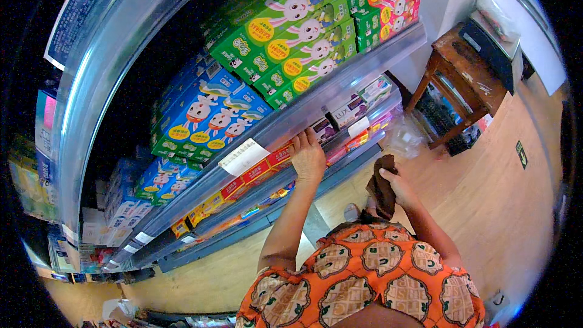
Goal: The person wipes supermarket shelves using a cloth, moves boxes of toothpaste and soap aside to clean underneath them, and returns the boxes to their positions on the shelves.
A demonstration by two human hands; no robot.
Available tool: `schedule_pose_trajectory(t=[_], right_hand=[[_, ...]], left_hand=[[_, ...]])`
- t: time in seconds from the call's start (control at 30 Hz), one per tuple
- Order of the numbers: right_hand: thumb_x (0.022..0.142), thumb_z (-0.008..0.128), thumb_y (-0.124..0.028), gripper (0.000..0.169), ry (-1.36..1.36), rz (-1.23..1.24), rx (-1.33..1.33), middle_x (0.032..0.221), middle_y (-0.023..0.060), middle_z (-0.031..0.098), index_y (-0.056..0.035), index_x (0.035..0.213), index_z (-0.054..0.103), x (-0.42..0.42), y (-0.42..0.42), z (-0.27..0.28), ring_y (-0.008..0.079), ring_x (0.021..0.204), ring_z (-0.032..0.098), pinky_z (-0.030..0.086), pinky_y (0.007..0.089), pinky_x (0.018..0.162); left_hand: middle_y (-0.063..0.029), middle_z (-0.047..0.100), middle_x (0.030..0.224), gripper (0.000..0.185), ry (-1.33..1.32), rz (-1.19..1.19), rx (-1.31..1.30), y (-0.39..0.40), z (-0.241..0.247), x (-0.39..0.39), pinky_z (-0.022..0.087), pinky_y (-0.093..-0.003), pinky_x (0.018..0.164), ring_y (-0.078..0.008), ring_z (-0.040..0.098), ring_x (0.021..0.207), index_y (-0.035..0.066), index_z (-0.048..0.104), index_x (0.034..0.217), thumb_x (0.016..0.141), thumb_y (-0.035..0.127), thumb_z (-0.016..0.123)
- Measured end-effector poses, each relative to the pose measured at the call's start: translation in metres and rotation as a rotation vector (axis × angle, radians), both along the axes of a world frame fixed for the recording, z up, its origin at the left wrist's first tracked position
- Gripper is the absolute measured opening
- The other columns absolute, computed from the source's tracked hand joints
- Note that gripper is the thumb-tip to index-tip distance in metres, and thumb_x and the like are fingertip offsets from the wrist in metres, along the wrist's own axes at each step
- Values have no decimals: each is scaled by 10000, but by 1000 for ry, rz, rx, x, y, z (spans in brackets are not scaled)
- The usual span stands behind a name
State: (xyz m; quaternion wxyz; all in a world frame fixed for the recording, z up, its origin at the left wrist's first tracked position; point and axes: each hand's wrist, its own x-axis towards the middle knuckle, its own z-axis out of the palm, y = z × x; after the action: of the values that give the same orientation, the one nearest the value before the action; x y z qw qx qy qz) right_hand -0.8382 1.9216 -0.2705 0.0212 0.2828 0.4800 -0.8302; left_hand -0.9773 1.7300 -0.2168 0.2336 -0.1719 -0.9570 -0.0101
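My left hand reaches into the shelf row below the toothpaste ledge. Its fingertips are at the end of the red soap boxes, beside a dark purple-and-white Lux soap box. The fingers partly hide what they touch, so a grip cannot be made out. In my right hand is a crumpled dark brown cloth, held in front of my body, away from the shelf. Above the left hand, a clear ledge strip carries a white paper tag.
Stacked green cartons with cartoon rabbits and blue ones fill the upper shelf. A lower shelf holds colourful packets. To the right stand a wooden stool and a clear plastic bag. A floor arrow sticker lies farther right.
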Motion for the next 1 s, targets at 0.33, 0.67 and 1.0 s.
schedule_pose_trajectory(t=[0.33, 0.67, 1.0], right_hand=[[782, 608, -122, 315, -124, -25, 101, 900, 61, 583, -40, 1073, 518, 28, 7, -13, 184, 788, 560, 469, 331, 713], [782, 611, -160, 306, -49, 69, -98, 849, 65, 584, -39, 1047, 516, 22, 9, 3, 186, 721, 571, 483, 312, 640], [746, 632, -432, 620, 447, 409, -267, 966, 103, 569, -8, 1153, 436, -13, 26, 98, 197, 807, 579, 492, 316, 709]], left_hand=[[-132, 538, 995, 196, -50, -75, 71, -4, 5, -1, 434, -429, 743, -308, 501, 955, 11, 556, 859, 678, 87, 555], [-43, 586, 696, 362, -825, -160, 1083, -19, 69, 60, 410, -252, 506, -137, 536, 582, -1, 591, 804, 544, 149, 793], [-43, 617, 716, 362, -1294, -96, 1582, 11, 98, 103, 343, -192, 409, -75, 525, 534, -4, 607, 881, 598, 150, 773]])
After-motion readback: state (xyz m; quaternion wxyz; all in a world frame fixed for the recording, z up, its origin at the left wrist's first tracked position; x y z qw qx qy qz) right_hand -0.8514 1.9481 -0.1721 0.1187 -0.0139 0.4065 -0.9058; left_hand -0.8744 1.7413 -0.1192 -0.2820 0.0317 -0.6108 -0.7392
